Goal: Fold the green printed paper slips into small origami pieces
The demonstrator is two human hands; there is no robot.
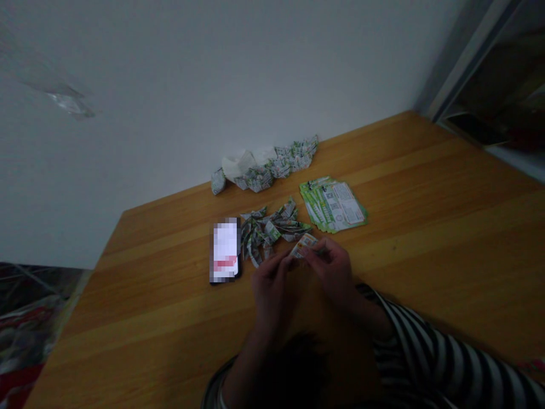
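Between both hands is a small folded piece of printed paper, white with orange and blue marks. My left hand pinches its left end, fingers closed. On its right side, my right hand holds it between thumb and fingers. Just beyond the hands lies a loose heap of folded, twisted paper strips, printed green and grey. A fanned stack of green-and-white printed leaflets rests to the right of that heap.
A phone with a lit, blurred screen lies left of the strips. Crumpled printed papers and white tissue line the wall side of the wooden table. A white wall bounds the table's far edge.
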